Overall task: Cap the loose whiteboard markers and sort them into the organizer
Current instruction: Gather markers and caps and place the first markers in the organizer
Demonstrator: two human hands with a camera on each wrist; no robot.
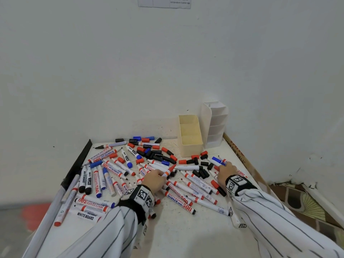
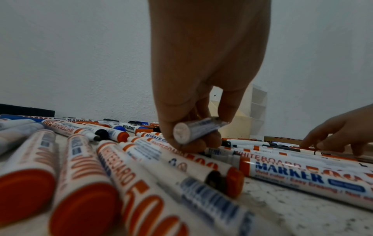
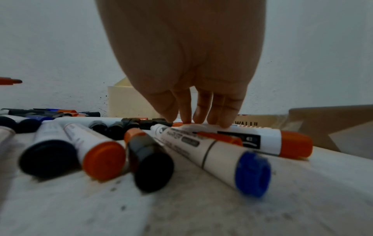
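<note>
striped sleeves (image 1: 104,226) reaching over desk (image 1: 176,237) | left hand (image 1: 154,180) gripping uncapped red marker (image 1: 169,170) mid-pile | right hand (image 1: 226,171) loosely open, fingertips (image 3: 226,123) touching markers | step: capping | next: finding red cap (image 1: 182,162) | organizer (image 1: 189,135) standing empty at wall

cream organizer (image 1: 189,144), red, blue, black caps (image 1: 160,153)

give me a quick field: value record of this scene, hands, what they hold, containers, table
left hand: grips an uncapped red marker, tip raised toward the wall
right hand: fingers straight, tips resting on markers lying on the table, holding nothing
cream organizer: three compartments, all empty
white tiered organizer: beside the cream one, against the wall, empty
table: strewn with uncapped markers and loose red, black and blue caps
</note>
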